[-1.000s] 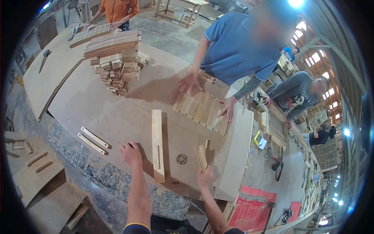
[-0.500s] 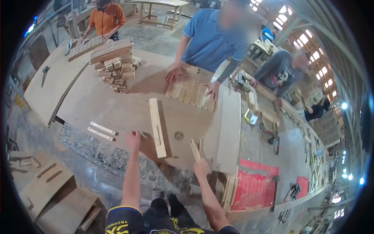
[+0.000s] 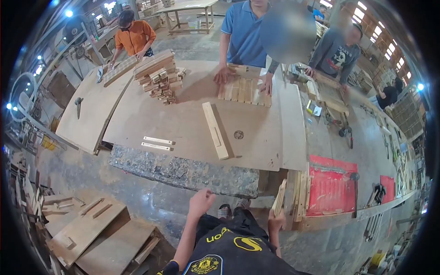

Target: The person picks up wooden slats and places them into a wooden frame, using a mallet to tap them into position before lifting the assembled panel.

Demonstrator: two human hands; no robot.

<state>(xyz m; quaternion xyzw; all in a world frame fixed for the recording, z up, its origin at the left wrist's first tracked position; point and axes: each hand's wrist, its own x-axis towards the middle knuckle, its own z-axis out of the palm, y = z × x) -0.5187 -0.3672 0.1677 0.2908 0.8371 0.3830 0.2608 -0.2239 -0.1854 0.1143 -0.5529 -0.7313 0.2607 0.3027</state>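
The right hand (image 3: 276,223) clasps thin wooden slats (image 3: 280,198) upright while the left hand (image 3: 201,200) is loosely curled, empty.

Both hands are pulling back from the counter (image 3: 192,123). The left hand (image 3: 201,200) is now hanging below its edge, and the right hand (image 3: 275,222) is taking the wood sticks (image 3: 279,198) along.

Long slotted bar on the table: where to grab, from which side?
Probably the near end of the bar, coming in over the near edge of the table, fingers pinching across its narrow width. It lies flat, pointing roughly at the person, with both long sides clear. The right hand holds slats, so the left hand would suit.
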